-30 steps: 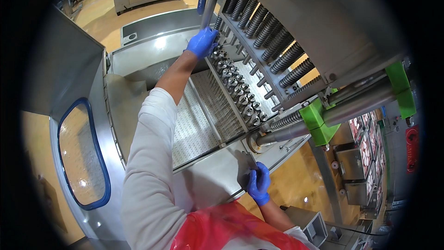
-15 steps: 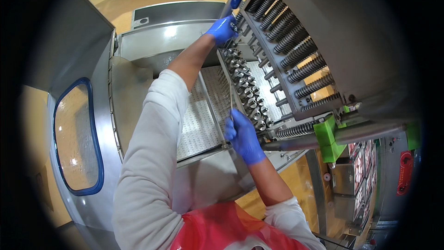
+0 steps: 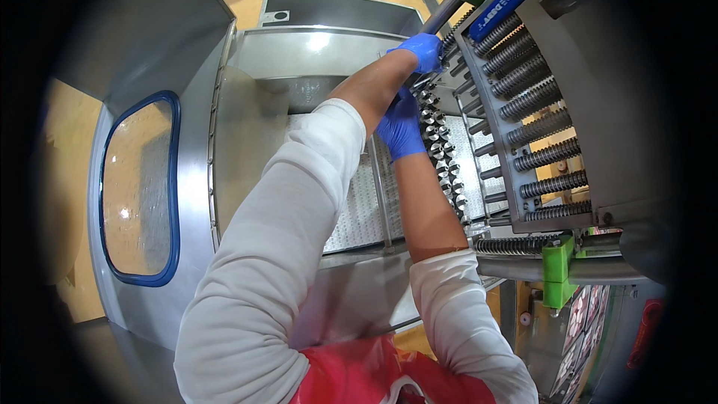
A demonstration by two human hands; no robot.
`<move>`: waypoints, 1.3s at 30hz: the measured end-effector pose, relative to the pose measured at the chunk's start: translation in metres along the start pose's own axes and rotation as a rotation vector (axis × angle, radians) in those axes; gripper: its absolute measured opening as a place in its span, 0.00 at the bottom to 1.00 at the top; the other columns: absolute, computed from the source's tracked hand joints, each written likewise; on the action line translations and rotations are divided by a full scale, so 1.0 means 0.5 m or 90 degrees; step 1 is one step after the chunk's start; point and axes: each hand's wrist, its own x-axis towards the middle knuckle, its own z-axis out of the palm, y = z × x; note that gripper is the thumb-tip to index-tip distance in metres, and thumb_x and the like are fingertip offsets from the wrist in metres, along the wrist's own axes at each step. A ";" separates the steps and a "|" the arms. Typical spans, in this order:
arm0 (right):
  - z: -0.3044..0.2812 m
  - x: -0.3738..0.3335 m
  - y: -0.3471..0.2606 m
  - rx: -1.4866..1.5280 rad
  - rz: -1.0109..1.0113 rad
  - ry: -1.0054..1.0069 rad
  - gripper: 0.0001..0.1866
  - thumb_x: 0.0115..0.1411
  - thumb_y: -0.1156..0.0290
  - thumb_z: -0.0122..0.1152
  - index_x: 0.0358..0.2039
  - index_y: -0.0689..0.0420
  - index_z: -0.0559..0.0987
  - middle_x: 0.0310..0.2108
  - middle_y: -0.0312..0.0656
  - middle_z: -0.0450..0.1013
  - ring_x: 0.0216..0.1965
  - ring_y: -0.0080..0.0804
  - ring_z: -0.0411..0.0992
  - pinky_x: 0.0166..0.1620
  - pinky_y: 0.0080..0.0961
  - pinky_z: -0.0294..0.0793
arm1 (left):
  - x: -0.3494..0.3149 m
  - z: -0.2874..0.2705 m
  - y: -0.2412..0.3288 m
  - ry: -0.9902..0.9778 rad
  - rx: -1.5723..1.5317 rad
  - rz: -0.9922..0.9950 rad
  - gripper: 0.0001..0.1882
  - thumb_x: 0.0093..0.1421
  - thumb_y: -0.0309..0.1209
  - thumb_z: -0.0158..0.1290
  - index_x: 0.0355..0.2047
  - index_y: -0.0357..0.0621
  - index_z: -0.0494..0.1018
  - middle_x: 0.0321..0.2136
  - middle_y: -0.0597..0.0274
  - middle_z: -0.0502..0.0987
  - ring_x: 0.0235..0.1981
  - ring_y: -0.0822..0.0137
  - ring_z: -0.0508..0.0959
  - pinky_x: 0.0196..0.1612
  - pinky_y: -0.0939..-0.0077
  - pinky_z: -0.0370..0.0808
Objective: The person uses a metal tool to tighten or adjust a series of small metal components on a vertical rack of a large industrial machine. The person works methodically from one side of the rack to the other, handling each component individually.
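In a blue glove, my left hand [image 3: 425, 52] is at the far end of a row of shiny metal cylinders [image 3: 441, 146], beside the metal frame. Its fingers are curled down, and what they grip is hidden. Just below it, my right hand [image 3: 402, 129], gloved in blue too, reaches up to the near side of the same row. Its fingertips are partly covered by my left wrist and look closed; no held thing shows there. Under my arms lies a perforated metal plate [image 3: 357, 213] inside the machine.
To the right, a frame with several thick springs [image 3: 538, 110] stands over the row. A blue-handled valve lever [image 3: 502, 11] and green blocks [image 3: 557, 273] sit on it. On the left is a door panel with a blue-rimmed window [image 3: 140, 191]. Trays [image 3: 580, 329] stand at lower right.
My right hand has moved from the near end of the cylinder row, where it held a thin rod, up beside my left hand. The view has shifted, so the machine appears further right.
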 end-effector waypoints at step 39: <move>-0.037 0.133 -0.063 -0.062 -0.251 -0.172 0.16 0.72 0.62 0.46 0.50 0.58 0.74 0.41 0.42 0.73 0.44 0.35 0.74 0.50 0.35 0.75 | -0.013 -0.021 0.050 0.174 -0.185 -0.057 0.14 0.57 0.43 0.62 0.37 0.48 0.83 0.33 0.47 0.83 0.37 0.47 0.82 0.42 0.59 0.77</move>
